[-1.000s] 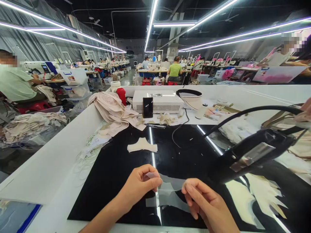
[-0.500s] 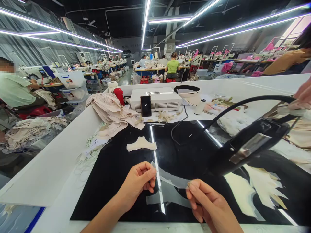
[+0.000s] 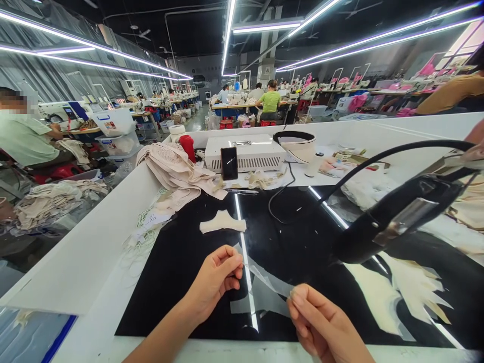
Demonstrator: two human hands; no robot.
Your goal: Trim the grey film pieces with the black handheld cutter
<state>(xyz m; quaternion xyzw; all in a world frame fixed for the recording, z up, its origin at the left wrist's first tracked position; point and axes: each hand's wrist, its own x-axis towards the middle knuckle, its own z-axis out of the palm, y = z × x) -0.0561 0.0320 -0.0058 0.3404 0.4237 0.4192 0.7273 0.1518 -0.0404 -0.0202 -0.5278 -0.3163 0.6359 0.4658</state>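
Observation:
My left hand point(image 3: 217, 277) pinches one end of a thin translucent strip of fabric point(image 3: 269, 280). At the strip's other end, the fingertips of my right hand point(image 3: 317, 317) are closed on it, so it stretches between both hands above the black board point(image 3: 181, 297). Beneath it lies another sheer cut piece point(image 3: 260, 300), partly covered by the strip and my right hand. A cream shaped fabric piece point(image 3: 223, 222) rests farther back on the board. To the right, several cream and sheer cut pieces point(image 3: 378, 297) lie in a loose pile.
A black tool with a cable point(image 3: 397, 222) juts in from the right, another person's hand point(image 3: 474, 146) at its end. Behind the board stand a phone point(image 3: 229, 164), a white box point(image 3: 245, 151) and a round cream container point(image 3: 298, 146). Beige fabric point(image 3: 174, 169) is heaped at back left.
The strip and both hands have shifted very slightly, and the strip looks more twisted. The black tool at right has moved a little. The whole view has shifted slightly.

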